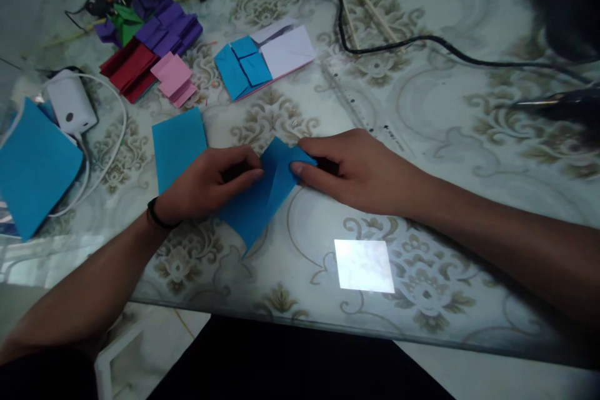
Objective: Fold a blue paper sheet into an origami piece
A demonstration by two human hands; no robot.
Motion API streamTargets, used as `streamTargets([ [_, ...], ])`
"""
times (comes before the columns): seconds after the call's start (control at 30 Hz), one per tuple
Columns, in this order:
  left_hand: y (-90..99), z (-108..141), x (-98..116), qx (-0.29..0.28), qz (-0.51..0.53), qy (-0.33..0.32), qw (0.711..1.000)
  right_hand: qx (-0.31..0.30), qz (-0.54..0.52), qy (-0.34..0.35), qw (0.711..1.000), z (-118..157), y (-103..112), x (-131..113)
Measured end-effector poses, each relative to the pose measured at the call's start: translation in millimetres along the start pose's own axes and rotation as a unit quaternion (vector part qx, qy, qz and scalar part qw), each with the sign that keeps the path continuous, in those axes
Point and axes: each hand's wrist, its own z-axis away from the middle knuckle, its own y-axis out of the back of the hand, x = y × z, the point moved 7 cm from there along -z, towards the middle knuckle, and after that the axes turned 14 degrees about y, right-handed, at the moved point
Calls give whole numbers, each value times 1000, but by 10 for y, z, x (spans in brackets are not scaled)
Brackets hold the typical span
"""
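Observation:
Between my two hands is a sheet of blue paper (269, 184), partly folded, with one corner pointing down toward the table's front edge. My left hand (210, 178) pinches its left side between thumb and fingers. At the paper's right corner, my right hand (347, 165) grips the edge with thumb and forefinger. A second blue sheet (178, 137) lies flat just behind my left hand, which covers part of it. Farther left rests a larger blue sheet (40, 165) beside a white cable.
Folded paper pieces, purple (169, 28), red (129, 69) and pink (175, 78), lie at the back left. A blue and white folded piece (265, 62) sits behind my hands. A clear ruler (351, 103), black cable (422, 40), wooden sticks (370, 6) and white device (71, 103) surround them.

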Motion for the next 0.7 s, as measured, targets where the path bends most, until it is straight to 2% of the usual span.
streamTargets([
  [0.7,-3,4,-24,1,7,15,1000,-6,-1,-12,1000,0,-5,8],
])
